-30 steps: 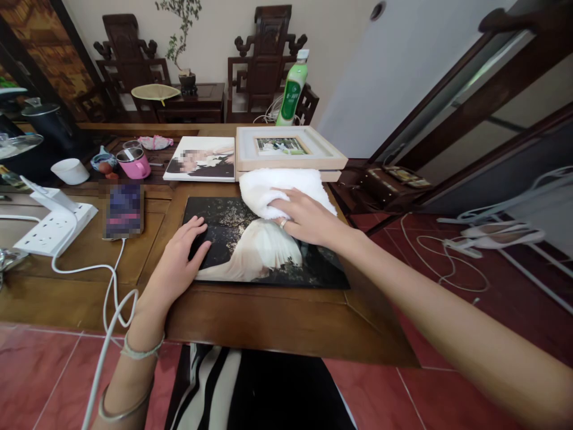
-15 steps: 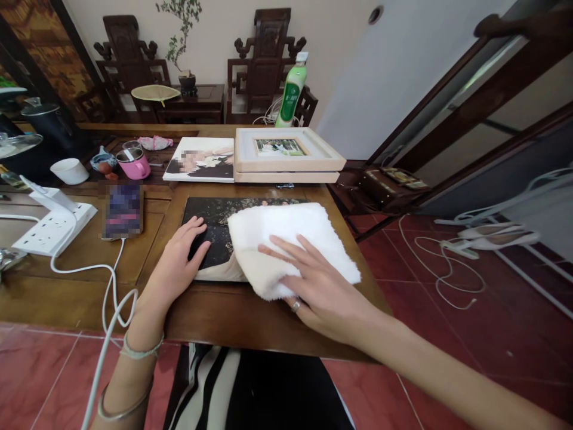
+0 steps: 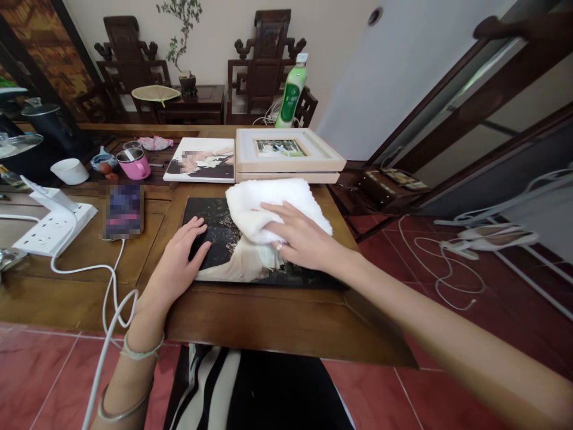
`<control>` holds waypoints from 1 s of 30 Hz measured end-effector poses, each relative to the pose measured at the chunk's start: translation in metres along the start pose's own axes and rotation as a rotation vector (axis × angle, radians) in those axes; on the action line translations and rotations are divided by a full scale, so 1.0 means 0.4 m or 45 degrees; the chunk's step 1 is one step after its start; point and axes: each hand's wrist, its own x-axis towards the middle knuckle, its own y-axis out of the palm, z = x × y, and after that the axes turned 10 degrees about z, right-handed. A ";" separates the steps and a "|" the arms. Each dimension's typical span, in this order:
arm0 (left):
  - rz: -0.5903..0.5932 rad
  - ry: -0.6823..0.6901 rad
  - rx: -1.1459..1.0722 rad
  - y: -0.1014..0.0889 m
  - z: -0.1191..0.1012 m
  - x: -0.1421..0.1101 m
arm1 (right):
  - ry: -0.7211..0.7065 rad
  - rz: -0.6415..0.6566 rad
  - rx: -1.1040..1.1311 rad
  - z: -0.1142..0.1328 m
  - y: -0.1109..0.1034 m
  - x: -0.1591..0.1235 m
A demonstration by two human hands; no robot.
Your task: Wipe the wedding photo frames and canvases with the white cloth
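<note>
A dark photo panel (image 3: 215, 224) lies flat on the wooden table (image 3: 277, 319) in front of me. My left hand (image 3: 183, 251) rests on its left end with the fingers stretched out, holding nothing. Over the upper right part of the panel, my right hand (image 3: 302, 236) presses on a white fluffy cloth (image 3: 273, 194), with some fingers tucked into its fold. The cloth reaches up to the framed pictures behind and hides much of the photo. A pale dress shows in the lower middle of the panel.
Behind the panel are a photo print (image 3: 201, 161) and stacked picture frames (image 3: 286, 167), with a green bottle (image 3: 292, 89) beyond. To the left are a phone (image 3: 124, 210), a white power strip (image 3: 56, 224) with cables, a pink mug (image 3: 135, 164) and a white cup (image 3: 70, 171).
My right hand has slid the cloth away from me and slightly left across the panel, uncovering its lower right part. My left hand stays in place.
</note>
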 end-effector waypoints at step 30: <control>0.011 -0.009 0.035 -0.043 0.002 0.022 | -0.061 0.041 0.028 0.125 -0.034 -0.029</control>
